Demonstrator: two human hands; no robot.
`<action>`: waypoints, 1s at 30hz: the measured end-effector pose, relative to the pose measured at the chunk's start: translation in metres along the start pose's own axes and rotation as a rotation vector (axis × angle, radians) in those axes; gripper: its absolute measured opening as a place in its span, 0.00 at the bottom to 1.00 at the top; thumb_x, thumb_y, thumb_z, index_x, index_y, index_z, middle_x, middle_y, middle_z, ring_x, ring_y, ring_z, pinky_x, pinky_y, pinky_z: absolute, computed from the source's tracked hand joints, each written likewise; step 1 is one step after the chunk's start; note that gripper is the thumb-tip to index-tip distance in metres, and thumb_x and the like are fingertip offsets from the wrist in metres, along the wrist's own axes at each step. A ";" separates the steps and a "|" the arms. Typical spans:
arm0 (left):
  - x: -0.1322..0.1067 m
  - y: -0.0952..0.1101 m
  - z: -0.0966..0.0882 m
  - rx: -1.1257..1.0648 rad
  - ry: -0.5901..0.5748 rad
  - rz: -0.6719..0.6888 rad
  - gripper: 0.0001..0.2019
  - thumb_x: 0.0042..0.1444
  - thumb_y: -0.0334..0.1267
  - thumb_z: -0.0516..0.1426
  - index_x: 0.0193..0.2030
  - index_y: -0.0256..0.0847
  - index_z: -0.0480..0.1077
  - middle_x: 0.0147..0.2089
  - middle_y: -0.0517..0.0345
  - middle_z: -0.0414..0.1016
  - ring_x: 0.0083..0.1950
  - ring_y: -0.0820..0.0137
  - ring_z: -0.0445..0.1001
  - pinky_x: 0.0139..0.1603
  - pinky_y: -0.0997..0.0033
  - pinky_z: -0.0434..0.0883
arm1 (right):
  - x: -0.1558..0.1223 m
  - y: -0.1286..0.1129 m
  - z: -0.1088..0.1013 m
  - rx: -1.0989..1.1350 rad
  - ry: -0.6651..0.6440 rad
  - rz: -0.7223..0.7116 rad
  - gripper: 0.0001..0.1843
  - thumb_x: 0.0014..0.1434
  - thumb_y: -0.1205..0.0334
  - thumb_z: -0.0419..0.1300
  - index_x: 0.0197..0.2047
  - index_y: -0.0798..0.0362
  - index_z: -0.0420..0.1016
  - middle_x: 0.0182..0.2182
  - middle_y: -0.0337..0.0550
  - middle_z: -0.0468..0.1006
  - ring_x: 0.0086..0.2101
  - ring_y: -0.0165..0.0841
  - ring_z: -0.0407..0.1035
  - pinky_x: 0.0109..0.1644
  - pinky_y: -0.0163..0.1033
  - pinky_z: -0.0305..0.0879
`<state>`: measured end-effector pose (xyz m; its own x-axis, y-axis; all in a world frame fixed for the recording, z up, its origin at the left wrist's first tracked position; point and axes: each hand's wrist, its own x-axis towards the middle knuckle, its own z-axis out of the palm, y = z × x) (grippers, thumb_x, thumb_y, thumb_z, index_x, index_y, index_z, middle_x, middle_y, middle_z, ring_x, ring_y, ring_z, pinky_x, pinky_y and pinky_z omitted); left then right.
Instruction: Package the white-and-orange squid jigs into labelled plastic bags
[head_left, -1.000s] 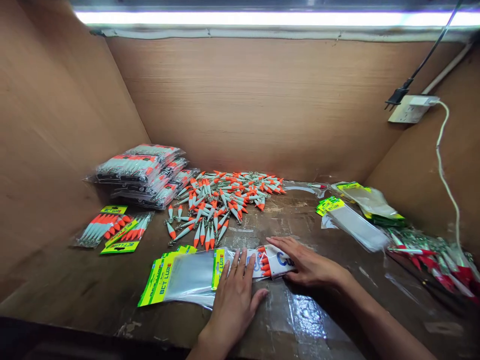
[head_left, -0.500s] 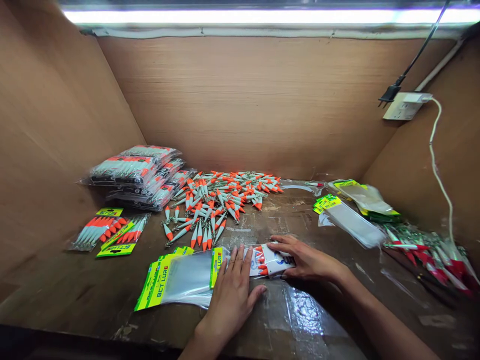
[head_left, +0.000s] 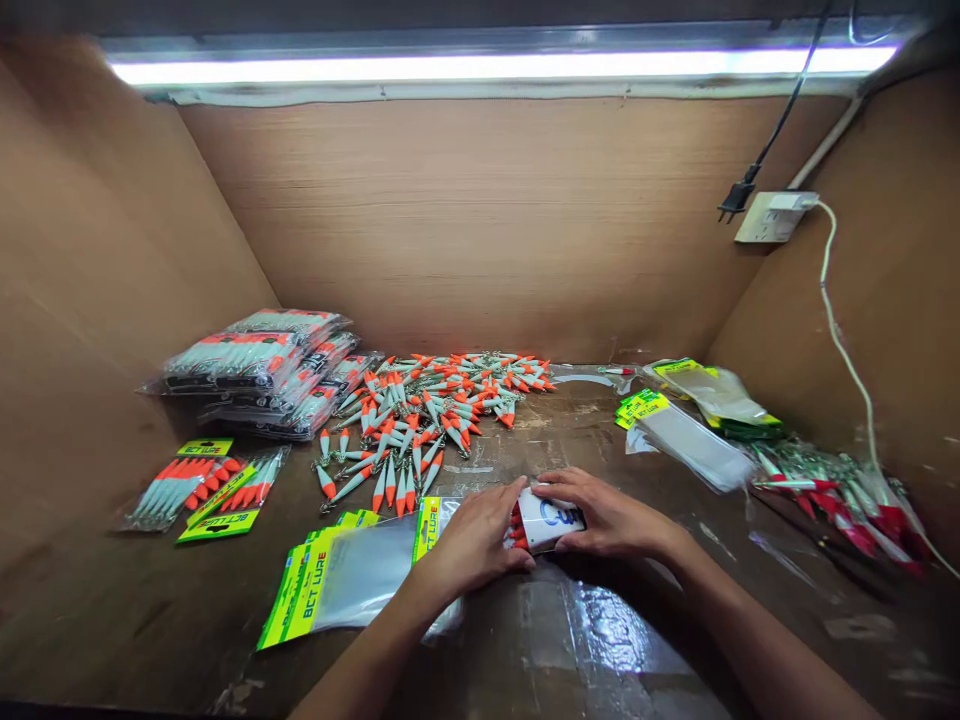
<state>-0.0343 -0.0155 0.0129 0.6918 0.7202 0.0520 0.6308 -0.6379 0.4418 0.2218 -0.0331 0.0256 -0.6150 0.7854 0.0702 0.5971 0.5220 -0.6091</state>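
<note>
A small white card with blue letters (head_left: 556,517) lies on the wooden bench with orange-tipped lures at its left end. My right hand (head_left: 611,516) curls over its right side, fingers closed on it. My left hand (head_left: 474,541) grips the left end, where a clear bag with a yellow-green header (head_left: 426,527) meets the lures. Under the left forearm lies a stack of empty bags with yellow-green headers (head_left: 330,581).
A heap of loose white and orange lures (head_left: 424,408) fills the bench middle. Filled bundles (head_left: 259,368) are stacked at the back left, two packed bags (head_left: 199,486) at the left. Empty bags (head_left: 686,425) and red lures (head_left: 840,497) lie right. A socket (head_left: 772,215) hangs on the right wall.
My left hand has lifted from lying flat on the bag and closed round the lures' left end. The right hand has drawn in over the card. The view has tilted down a little.
</note>
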 end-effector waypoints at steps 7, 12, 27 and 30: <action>-0.006 -0.004 0.008 0.005 0.075 0.041 0.49 0.50 0.44 0.69 0.74 0.53 0.47 0.69 0.51 0.65 0.66 0.55 0.67 0.64 0.52 0.65 | -0.003 0.002 -0.003 0.011 -0.002 -0.015 0.40 0.59 0.48 0.66 0.71 0.48 0.60 0.65 0.52 0.65 0.64 0.47 0.58 0.68 0.54 0.55; -0.006 -0.006 0.010 0.037 0.096 0.027 0.49 0.50 0.46 0.69 0.74 0.53 0.47 0.67 0.51 0.67 0.64 0.55 0.68 0.62 0.53 0.66 | -0.001 -0.002 -0.005 0.000 -0.005 -0.030 0.39 0.61 0.44 0.64 0.70 0.48 0.61 0.64 0.52 0.67 0.62 0.46 0.59 0.67 0.53 0.56; 0.009 0.010 0.014 0.074 0.172 -0.053 0.41 0.39 0.65 0.67 0.55 0.42 0.67 0.53 0.46 0.71 0.55 0.50 0.68 0.57 0.49 0.61 | 0.004 -0.015 0.012 -0.057 0.142 -0.128 0.42 0.55 0.51 0.70 0.69 0.49 0.62 0.60 0.53 0.70 0.56 0.47 0.64 0.62 0.52 0.62; 0.010 0.013 0.015 0.096 0.197 0.015 0.42 0.41 0.64 0.66 0.57 0.40 0.65 0.52 0.45 0.73 0.55 0.49 0.69 0.64 0.42 0.53 | 0.003 -0.020 0.012 -0.054 0.173 -0.130 0.48 0.55 0.51 0.70 0.73 0.47 0.53 0.62 0.53 0.67 0.58 0.47 0.64 0.63 0.53 0.62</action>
<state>-0.0134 -0.0206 0.0060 0.6254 0.7439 0.2356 0.6584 -0.6651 0.3525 0.2021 -0.0453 0.0287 -0.5938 0.7532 0.2829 0.5481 0.6361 -0.5431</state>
